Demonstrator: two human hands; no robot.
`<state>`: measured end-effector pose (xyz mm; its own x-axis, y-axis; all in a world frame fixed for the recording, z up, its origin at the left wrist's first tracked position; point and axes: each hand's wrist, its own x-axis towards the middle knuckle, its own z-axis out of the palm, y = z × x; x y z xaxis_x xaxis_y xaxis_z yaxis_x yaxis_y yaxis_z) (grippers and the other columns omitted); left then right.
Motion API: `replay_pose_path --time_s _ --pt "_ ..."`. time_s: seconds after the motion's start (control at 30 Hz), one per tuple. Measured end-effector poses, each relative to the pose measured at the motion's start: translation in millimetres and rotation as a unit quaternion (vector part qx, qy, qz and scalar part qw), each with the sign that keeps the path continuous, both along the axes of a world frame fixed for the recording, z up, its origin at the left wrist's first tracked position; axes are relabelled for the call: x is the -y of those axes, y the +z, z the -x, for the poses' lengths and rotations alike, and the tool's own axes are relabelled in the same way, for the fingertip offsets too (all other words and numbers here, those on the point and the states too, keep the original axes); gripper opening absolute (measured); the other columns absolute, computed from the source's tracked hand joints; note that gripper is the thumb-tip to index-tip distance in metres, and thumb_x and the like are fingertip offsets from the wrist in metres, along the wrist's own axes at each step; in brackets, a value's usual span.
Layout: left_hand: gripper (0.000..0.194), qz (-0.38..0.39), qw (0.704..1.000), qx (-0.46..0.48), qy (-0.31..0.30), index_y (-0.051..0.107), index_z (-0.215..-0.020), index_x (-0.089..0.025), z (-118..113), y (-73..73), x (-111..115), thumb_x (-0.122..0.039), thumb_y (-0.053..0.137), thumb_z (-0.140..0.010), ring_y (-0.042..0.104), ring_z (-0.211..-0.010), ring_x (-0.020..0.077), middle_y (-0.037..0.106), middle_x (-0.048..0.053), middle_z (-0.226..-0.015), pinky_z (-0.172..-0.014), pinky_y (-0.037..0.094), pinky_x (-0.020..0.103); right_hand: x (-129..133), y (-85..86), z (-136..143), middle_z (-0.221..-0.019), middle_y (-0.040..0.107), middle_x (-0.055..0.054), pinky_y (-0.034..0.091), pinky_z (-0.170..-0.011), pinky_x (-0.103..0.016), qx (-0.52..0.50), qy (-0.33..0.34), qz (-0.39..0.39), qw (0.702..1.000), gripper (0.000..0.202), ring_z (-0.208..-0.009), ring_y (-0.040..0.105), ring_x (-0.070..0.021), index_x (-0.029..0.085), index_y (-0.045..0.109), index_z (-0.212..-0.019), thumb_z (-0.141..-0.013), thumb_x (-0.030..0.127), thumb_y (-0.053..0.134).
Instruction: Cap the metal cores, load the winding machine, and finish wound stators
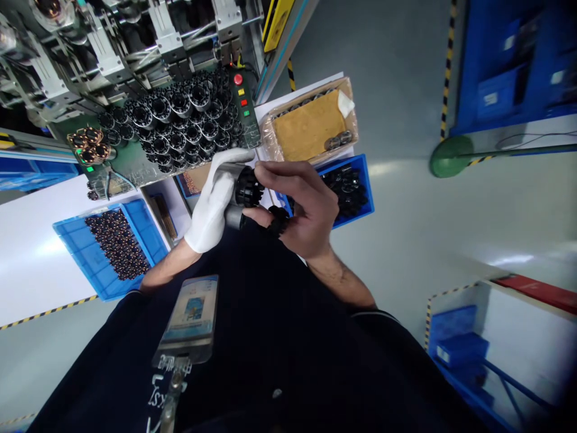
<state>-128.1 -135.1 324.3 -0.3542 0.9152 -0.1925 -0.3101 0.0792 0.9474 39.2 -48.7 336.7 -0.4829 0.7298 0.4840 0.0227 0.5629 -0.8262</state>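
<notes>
A smooth grey-green floor [396, 240] fills much of the right side of the frame, crossed by black-and-yellow tape. A metal machine [166, 45] spans the upper left. Below it lies a green worktop [250, 129], crowded with upright black-rimmed metal rings [180, 126]. At the left, a blue tray [74, 231] holds rows of copper-wound parts [119, 243]; right of the upper centre sits a plastic-lined box [271, 147], and just below that a blue bin [367, 195] of black pieces [347, 192].

Near the centre of the frame, the white-gloved left hand [214, 201] is curled closed around a metal cylinder [229, 171]. The cylinder's long axis runs roughly left to right, its black toothed end facing right. The bare right hand [311, 207] is partly closed: its forefinger and thumb are parted beside that end, while a dark toothed piece [278, 221] is tucked against its lower fingers. Just below the first cylinder, a second metal sleeve [233, 217] also points rightward, partly hidden by the glove.
</notes>
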Motion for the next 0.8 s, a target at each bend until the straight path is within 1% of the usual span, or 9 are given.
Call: replay_pose_path --time_s 0.1,0.2,0.37,0.47,0.53,0.6,0.67,0.73,0.8 --pt "0.056 -0.033 0.999 -0.039 0.003 0.081 -0.143 -0.033 1 -5.7 2 -0.080 0.067 -0.115 0.068 -0.154 0.0397 0.075 0.009 -0.149 -0.136 0.054 0.056 0 -1.9 0 -0.142 0.090 -0.004 0.079 -0.114 -0.049 -0.005 0.010 -0.004 1.000 0.039 -0.130 0.090 -0.0286 0.034 0.086 -0.151 -0.113 0.037 0.088" --pt "0.054 -0.058 0.996 -0.068 0.002 0.081 -0.146 -0.035 2 -10.8 5 -0.077 0.062 -0.118 0.069 -0.151 0.0375 0.075 0.008 -0.151 -0.136 0.054 0.056 3 -5.3 -1 -0.140 0.090 -0.005 0.079 -0.114 -0.049 -0.006 0.005 0.005 1.000 0.045 -0.126 0.091 -0.0292 0.034 0.085 -0.153 -0.109 0.037 0.093" --pt "0.054 -0.089 0.993 -0.074 -0.008 0.081 -0.150 -0.033 5 -23.8 12 -0.075 0.064 -0.119 0.071 -0.146 0.0328 0.076 0.007 -0.151 -0.134 0.056 0.052 9 -11.9 -2 -0.143 0.089 -0.005 0.077 -0.118 -0.049 0.048 0.014 0.009 0.999 0.042 -0.130 0.089 -0.0303 0.035 0.088 -0.148 -0.109 0.048 0.093" --pt "0.061 -0.087 0.995 -0.043 0.009 0.080 -0.145 -0.034 2 -35.8 13 -0.083 0.073 -0.110 0.071 -0.148 0.0329 0.077 0.007 -0.150 -0.135 0.057 0.053 9 -6.2 -5 -0.149 0.085 -0.005 0.075 -0.120 -0.049 0.073 0.037 0.015 0.996 0.043 -0.138 0.085 -0.0304 0.038 0.085 -0.155 -0.114 0.051 0.085" --pt "0.062 -0.076 0.997 -0.009 0.032 0.079 -0.141 -0.035 -2 -40.7 11 -0.086 0.079 -0.105 0.073 -0.145 0.0328 0.079 0.007 -0.144 -0.129 0.061 0.052 5 3.1 -10 -0.148 0.082 -0.006 0.077 -0.112 -0.045 0.098 0.039 0.030 0.994 0.042 -0.132 0.085 -0.0276 0.038 0.081 -0.160 -0.120 0.051 0.075" --pt "0.057 -0.043 0.997 0.051 0.036 0.074 -0.139 -0.036 -7 -40.3 8 -0.079 0.084 -0.103 0.079 -0.137 0.0337 0.081 0.008 -0.131 -0.118 0.068 0.052 -2 13.0 -17 -0.134 0.084 -0.005 0.077 -0.104 -0.043 0.124 0.033 0.048 0.991 0.040 -0.116 0.086 -0.0236 0.037 0.079 -0.161 -0.123 0.043 0.069" --pt "0.051 -0.014 0.992 0.116 0.039 0.071 -0.136 -0.036 -11 -35.3 4 -0.071 0.086 -0.103 0.084 -0.125 0.0351 0.080 0.006 -0.112 -0.106 0.071 0.053 -8 19.7 -26 -0.118 0.085 -0.001 0.077 -0.097 -0.041 0.153 0.050 0.051 0.986 0.040 -0.102 0.085 -0.0211 0.036 0.080 -0.157 -0.120 0.028 0.068" --pt "0.051 0.001 0.986 0.159 0.053 0.070 -0.130 -0.035 -13 -28.6 1 -0.072 0.087 -0.100 0.087 -0.115 0.0357 0.074 0.004 -0.097 -0.097 0.072 0.052 -11 22.1 -32 -0.115 0.086 0.000 0.076 -0.090 -0.038 0.174 0.078 0.037 0.981 0.045 -0.098 0.084 -0.0197 0.035 0.082 -0.152 -0.114 0.015 0.066" --pt "0.053 0.008 0.984 0.160 0.072 0.071 -0.129 -0.034 -12 -22.6 0 -0.076 0.086 -0.099 0.087 -0.113 0.0358 0.072 0.004 -0.095 -0.094 0.071 0.052 -9 21.7 -35 -0.120 0.087 0.000 0.075 -0.086 -0.034 0.175 0.091 0.044 0.979 0.049 -0.097 0.085 -0.0178 0.034 0.084 -0.147 -0.110 0.009 0.065"
